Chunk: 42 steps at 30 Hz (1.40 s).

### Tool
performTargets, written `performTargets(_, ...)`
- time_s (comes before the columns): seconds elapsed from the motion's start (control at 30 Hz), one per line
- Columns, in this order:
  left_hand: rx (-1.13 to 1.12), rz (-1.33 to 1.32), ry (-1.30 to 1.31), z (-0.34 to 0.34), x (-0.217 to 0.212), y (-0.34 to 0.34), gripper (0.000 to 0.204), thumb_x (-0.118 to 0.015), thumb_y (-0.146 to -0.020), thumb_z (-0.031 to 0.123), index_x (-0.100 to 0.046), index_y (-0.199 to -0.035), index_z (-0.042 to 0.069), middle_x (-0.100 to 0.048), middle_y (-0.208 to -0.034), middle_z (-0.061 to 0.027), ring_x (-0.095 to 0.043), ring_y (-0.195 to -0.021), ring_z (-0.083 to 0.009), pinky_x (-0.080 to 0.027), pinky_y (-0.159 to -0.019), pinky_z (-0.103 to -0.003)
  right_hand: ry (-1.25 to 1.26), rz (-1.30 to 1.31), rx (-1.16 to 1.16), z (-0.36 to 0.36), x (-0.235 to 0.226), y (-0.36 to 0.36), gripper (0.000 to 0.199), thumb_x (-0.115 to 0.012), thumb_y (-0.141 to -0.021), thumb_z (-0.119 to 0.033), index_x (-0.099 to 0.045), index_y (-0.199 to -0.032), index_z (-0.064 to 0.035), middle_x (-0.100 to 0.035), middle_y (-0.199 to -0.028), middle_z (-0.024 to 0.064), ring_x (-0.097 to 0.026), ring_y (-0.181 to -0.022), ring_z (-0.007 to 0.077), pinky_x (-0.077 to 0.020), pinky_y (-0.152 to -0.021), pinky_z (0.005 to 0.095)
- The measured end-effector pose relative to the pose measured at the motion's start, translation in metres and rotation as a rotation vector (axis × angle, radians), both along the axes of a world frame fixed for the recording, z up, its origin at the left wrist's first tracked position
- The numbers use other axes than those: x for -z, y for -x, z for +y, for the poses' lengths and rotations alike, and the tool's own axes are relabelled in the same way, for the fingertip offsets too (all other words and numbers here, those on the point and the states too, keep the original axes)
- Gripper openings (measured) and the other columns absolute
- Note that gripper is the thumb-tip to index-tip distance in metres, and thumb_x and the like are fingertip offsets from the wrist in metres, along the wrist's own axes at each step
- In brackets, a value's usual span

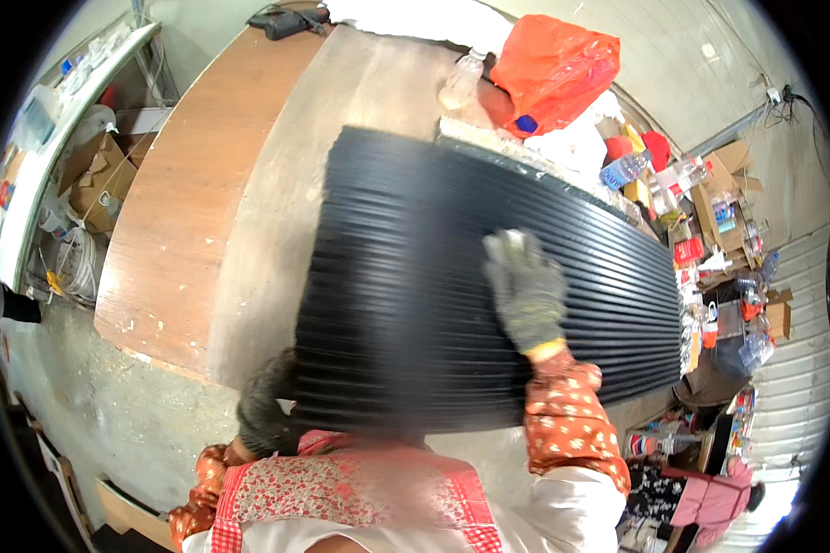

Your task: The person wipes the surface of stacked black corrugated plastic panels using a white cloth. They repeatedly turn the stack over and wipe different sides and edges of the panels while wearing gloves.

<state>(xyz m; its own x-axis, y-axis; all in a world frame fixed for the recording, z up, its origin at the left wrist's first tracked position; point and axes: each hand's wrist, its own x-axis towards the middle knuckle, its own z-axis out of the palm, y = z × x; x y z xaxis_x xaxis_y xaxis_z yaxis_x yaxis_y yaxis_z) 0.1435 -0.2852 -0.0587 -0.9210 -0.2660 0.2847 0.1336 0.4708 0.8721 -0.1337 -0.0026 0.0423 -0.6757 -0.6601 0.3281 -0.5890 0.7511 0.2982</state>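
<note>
A large black ribbed sheet (pixel 433 276) lies across the work table in front of me, its ridges running roughly left to right; part of it is smeared by blur. My right hand (pixel 527 286), in a grey-green knitted glove with a yellow cuff, rests flat on the sheet's right half, fingers stretched forward. At the near left corner my left hand (pixel 267 401), in a dark glove, is closed at the sheet's edge, its fingertips partly hidden there. Patterned orange-red sleeves cover both forearms.
A brown board (pixel 184 194) forms the table's left side. At the back are a red plastic bag (pixel 558 74), a clear bottle (pixel 463 81) and a black tool (pixel 289 20). Bottles and boxes crowd the right. Shelving (pixel 74 138) stands left; a person in pink (pixel 710 502) is lower right.
</note>
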Motion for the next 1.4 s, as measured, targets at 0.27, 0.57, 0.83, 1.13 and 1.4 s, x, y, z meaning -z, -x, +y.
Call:
performTargets(0.27,0.183,-0.053,-0.463,-0.017,0.036,0.011,0.071,-0.084,-0.073,0.015,-0.051,-0.134,0.001,-0.064,-0.119,-0.0208,-0.062,-0.109,-0.0423,-0.048,-0.098,-0.051,0.195,-0.29,-0.373,-0.228,0.005,-0.098,0.037,-0.059,-0.091,-0.034,-0.062,-0.127,-0.0253,-0.06,-0.124,0.0113,-0.058,-0.115,0.0288,-0.0452,-0.086,0.0525)
performTargets(0.57,0.227,0.11,0.092,-0.032,0.003,0.031,0.096,-0.077,-0.079,0.034,-0.03,-0.151,-0.008,-0.051,-0.14,-0.0328,-0.053,-0.128,-0.0492,-0.04,-0.112,-0.049,0.15,-0.099,0.672,0.116,0.025,-0.057,0.042,-0.047,-0.105,-0.038,-0.054,-0.143,-0.0211,-0.055,-0.144,0.0183,-0.058,-0.125,0.0382,-0.0457,-0.102,0.0517)
performTargets(0.83,0.211,0.035,0.049,-0.026,-0.005,0.027,0.088,-0.077,-0.077,0.035,-0.039,-0.146,-0.005,-0.053,-0.136,-0.0315,-0.054,-0.125,-0.0481,-0.044,-0.107,-0.05,0.021,-0.289,0.066,-0.118,-0.007,-0.123,0.041,-0.05,-0.102,-0.038,-0.057,-0.138,-0.022,-0.056,-0.137,0.0067,-0.051,-0.124,0.0261,-0.0417,-0.092,0.0495)
performTargets(1.13,0.181,0.035,0.024,-0.017,-0.009,0.041,0.079,-0.072,-0.085,0.028,-0.036,-0.148,-0.004,-0.052,-0.141,-0.0254,-0.053,-0.129,-0.0372,-0.041,-0.11,-0.044,-0.082,-0.076,-0.136,-0.114,0.013,-0.126,0.045,-0.049,-0.1,-0.043,-0.049,-0.144,-0.0344,-0.049,-0.147,0.0062,-0.043,-0.138,0.0217,-0.0335,-0.108,0.0467)
performTargets(1.4,0.173,0.039,0.064,-0.02,-0.006,0.035,0.085,-0.071,-0.086,0.025,-0.029,-0.153,-0.006,-0.052,-0.141,-0.0264,-0.056,-0.126,-0.0379,-0.044,-0.108,-0.044,0.171,-0.085,0.683,0.136,0.025,-0.052,0.047,-0.049,-0.101,-0.046,-0.053,-0.143,-0.0227,-0.054,-0.144,0.0124,-0.059,-0.118,0.0427,-0.0467,-0.098,0.0538)
